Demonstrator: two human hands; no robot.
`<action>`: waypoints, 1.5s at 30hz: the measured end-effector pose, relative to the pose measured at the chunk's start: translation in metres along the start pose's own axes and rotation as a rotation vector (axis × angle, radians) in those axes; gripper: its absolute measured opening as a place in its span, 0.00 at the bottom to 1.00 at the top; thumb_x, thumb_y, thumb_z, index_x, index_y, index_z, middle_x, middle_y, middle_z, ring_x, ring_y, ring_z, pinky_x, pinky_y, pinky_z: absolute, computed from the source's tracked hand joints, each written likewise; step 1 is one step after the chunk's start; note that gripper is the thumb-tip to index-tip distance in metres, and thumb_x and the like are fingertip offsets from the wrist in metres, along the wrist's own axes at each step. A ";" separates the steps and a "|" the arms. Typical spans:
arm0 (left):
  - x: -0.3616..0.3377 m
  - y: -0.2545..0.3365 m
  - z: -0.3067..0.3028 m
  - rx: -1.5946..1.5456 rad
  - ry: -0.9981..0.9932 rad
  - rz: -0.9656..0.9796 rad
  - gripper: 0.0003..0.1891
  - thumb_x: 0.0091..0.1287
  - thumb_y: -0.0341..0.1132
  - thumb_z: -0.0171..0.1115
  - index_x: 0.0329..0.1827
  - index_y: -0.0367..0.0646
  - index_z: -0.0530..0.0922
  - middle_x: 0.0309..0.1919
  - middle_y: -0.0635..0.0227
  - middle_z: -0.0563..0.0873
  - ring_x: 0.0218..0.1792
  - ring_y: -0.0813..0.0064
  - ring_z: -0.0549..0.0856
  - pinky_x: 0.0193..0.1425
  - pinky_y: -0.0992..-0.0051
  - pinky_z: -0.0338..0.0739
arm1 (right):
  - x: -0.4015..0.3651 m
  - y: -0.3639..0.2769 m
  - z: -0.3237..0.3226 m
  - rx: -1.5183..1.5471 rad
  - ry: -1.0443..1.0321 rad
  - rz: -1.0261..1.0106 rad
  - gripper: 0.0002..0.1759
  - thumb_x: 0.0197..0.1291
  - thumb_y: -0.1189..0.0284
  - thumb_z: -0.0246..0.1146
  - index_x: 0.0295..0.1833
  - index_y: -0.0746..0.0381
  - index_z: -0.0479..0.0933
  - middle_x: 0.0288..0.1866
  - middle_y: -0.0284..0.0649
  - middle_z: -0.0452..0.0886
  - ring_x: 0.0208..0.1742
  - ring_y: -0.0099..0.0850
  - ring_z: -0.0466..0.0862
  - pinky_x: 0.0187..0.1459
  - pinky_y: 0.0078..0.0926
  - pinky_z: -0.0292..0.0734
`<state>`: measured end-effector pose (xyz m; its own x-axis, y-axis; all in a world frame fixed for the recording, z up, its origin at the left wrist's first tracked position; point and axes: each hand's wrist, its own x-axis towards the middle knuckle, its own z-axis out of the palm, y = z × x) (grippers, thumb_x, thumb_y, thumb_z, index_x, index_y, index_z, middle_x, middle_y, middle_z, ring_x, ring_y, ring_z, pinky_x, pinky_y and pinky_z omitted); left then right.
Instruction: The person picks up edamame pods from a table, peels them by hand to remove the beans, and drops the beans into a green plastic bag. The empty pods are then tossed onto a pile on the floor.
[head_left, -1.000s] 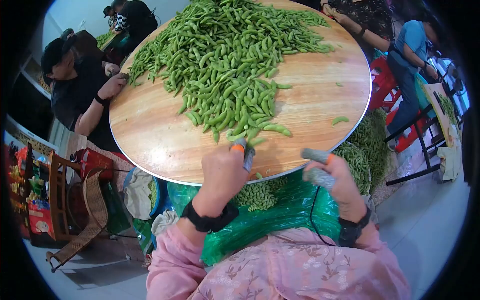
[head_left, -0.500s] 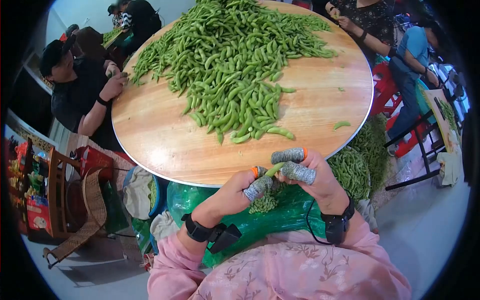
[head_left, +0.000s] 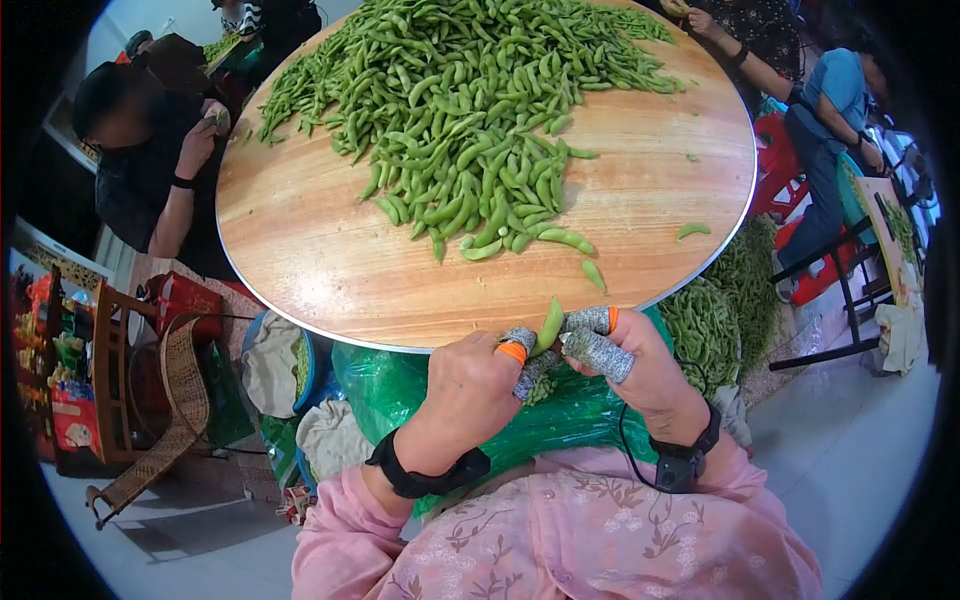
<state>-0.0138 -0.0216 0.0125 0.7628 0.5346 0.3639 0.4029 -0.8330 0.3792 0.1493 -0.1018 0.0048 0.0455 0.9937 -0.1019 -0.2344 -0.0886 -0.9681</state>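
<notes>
Both hands pinch one green pod at the near edge of the desk.

The left hand is curled nearly closed, its covered thumb and forefinger pressed to the lower part of the pod. The right hand is also mostly closed, with two grey-sleeved fingers touching the pod from the other side. The pod stands almost upright between them, its long axis running away from the person and its free tip pointing toward the pile of pods on the desk. Its lower end is hidden by the fingers, so which hand grips tighter is hard to tell. A green bag lies just below the hands.
</notes>
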 end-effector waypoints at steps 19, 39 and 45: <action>-0.012 0.000 0.021 -0.852 -0.022 -0.223 0.05 0.58 0.29 0.55 0.34 0.37 0.74 0.21 0.62 0.75 0.19 0.69 0.75 0.25 0.75 0.69 | 0.004 0.024 0.008 0.250 0.043 -0.118 0.05 0.56 0.75 0.58 0.35 0.66 0.76 0.30 0.29 0.77 0.31 0.16 0.73 0.33 0.15 0.68; -0.015 -0.005 0.016 -1.360 -0.206 -0.436 0.11 0.65 0.37 0.50 0.36 0.38 0.75 0.22 0.77 0.74 0.20 0.88 0.69 0.22 0.86 0.62 | -0.001 0.028 0.002 0.183 -0.062 -0.141 0.06 0.54 0.80 0.58 0.39 0.67 0.74 0.37 0.33 0.78 0.37 0.18 0.76 0.40 0.16 0.71; -0.018 -0.002 0.027 -1.091 -0.111 -0.401 0.10 0.63 0.36 0.52 0.38 0.37 0.74 0.26 0.76 0.75 0.23 0.88 0.71 0.26 0.87 0.66 | -0.003 0.020 0.008 -0.181 -0.005 -0.209 0.06 0.54 0.80 0.58 0.38 0.68 0.74 0.31 0.32 0.77 0.31 0.16 0.73 0.33 0.16 0.70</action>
<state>-0.0145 -0.0335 -0.0179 0.7412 0.6713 -0.0038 0.0176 -0.0138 0.9998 0.1372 -0.1063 -0.0121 0.0693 0.9920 0.1051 -0.0432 0.1082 -0.9932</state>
